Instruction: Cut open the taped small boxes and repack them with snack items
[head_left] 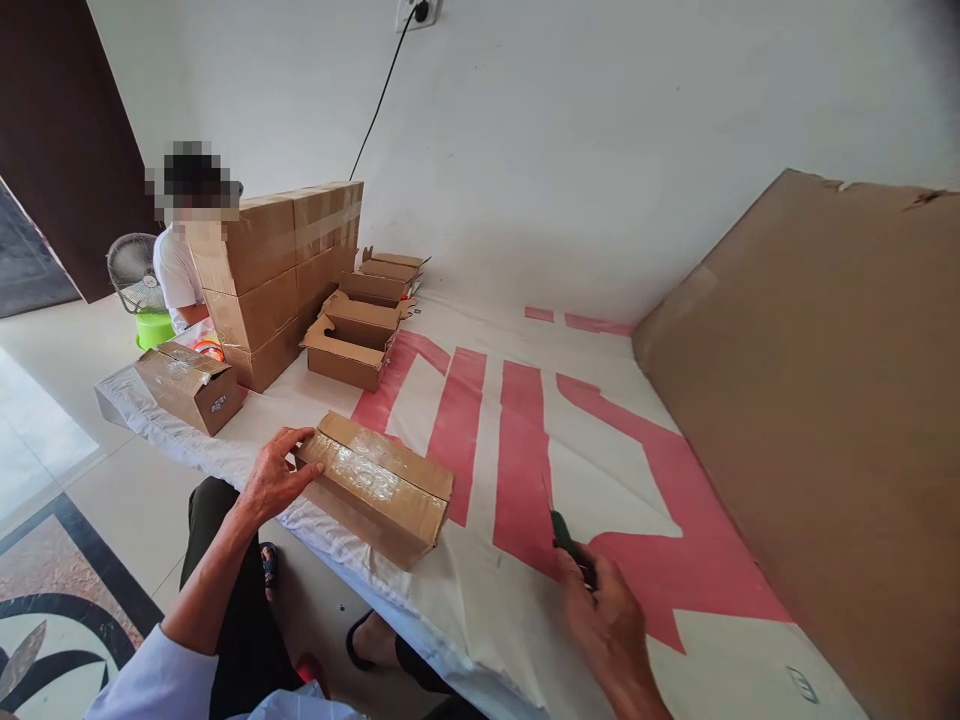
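Note:
A closed cardboard box [382, 470] with clear tape over its top seam lies near the table's front edge. My left hand [281, 475] grips its left end, the thumb on the near side and the fingers over the far corner. To the right of the box, my right hand [611, 625] is wrapped round the dark green handle of a knife [571, 540]. The knife's thin blade points up and away from me, apart from the box. I cannot make out the blade clearly.
A white-and-red cloth [517, 430] covers the table. Two open cardboard boxes [349, 360] stand behind, beside a stack of sealed cartons [262, 270]. Another taped box [187, 385] sits at left. A large cardboard panel [817, 400] rises at right. Beyond the stack sits a person [176, 265].

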